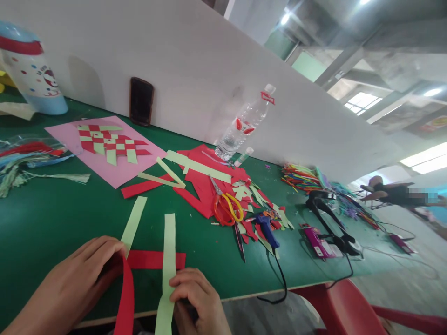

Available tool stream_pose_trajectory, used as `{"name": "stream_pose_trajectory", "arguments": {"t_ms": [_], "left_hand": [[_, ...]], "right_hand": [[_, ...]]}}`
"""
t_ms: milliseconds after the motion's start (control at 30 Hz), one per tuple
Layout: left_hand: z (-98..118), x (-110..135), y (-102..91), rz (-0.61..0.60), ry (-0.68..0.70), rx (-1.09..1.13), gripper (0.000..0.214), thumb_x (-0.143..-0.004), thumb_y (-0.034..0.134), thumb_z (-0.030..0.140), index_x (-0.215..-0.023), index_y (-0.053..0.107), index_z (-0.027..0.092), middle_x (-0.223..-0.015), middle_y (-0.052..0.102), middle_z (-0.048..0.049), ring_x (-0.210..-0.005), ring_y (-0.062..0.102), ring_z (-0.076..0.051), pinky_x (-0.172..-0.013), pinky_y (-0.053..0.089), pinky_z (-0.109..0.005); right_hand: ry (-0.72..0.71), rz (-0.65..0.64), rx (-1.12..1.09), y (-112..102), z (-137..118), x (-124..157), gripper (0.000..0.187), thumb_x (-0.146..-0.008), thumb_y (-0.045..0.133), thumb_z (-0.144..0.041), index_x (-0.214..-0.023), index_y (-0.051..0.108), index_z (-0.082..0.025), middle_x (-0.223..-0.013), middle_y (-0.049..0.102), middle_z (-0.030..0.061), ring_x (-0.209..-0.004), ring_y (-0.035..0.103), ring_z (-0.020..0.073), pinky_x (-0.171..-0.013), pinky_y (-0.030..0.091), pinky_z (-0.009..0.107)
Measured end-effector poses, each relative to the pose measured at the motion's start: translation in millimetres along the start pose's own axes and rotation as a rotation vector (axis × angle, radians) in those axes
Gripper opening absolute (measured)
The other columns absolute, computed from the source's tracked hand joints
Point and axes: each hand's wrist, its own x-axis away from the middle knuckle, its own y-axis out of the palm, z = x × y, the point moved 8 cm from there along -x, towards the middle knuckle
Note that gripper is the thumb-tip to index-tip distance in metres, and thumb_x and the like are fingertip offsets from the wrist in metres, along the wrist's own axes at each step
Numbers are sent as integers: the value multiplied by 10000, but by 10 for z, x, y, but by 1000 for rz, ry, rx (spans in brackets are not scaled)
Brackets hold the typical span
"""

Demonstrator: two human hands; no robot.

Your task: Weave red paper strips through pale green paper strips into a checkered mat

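Note:
At the table's near edge, my left hand (87,272) is closed with a red paper strip (126,298) bending down from its fingers. Beside those fingers a pale green strip (134,218) sticks up and away. My right hand (199,298) pinches a long light green paper strip (169,246) low on its length. That strip crosses over a red strip (148,259) lying sideways between the hands. Farther back, a woven red and green paper piece (111,141) rests on a pink sheet (117,176). Folded strips (164,177) lie to its right.
Scissors (226,207) lie on red paper scraps (199,181), with a blue glue gun (267,230) and its cord to the right. A water bottle (240,125), phone (141,101) and blue-white flask (37,74) stand along the wall. Tassels (31,158) lie left. A red chair (352,307) stands right.

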Motion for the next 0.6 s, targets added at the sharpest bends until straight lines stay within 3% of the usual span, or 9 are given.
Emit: {"name": "stream_pose_trajectory", "arguments": {"t_ms": [200,433,600], "left_hand": [[-48,14,-26,105,-22,-30,243,-1017,539,522,-1085,619,302,-1032,756,-35,-957,741,-255,-836,538,-363],[116,-48,-196,155,44,33,181,-1020,478,355,-986,647,299,-916,762,4,-824,757,-194,-710,549,-279],[143,-33,-266,190,131,68,156,-1020,501,305,-1026,657,300,-963,776,20,-854,761,-175,-731,556,-250]], "right_hand": [[-55,-59,-36,170,-69,1,220,-874,635,-101,-953,746,-274,-964,827,64,-973,771,230,-870,641,308],[157,180,-54,437,137,86,170,-941,589,-196,-911,745,-257,-1011,767,86,-843,767,191,-769,609,246],[124,197,15,569,14,-127,192,-912,549,-156,-899,719,-244,-921,750,60,-786,748,170,-733,578,221]]}}
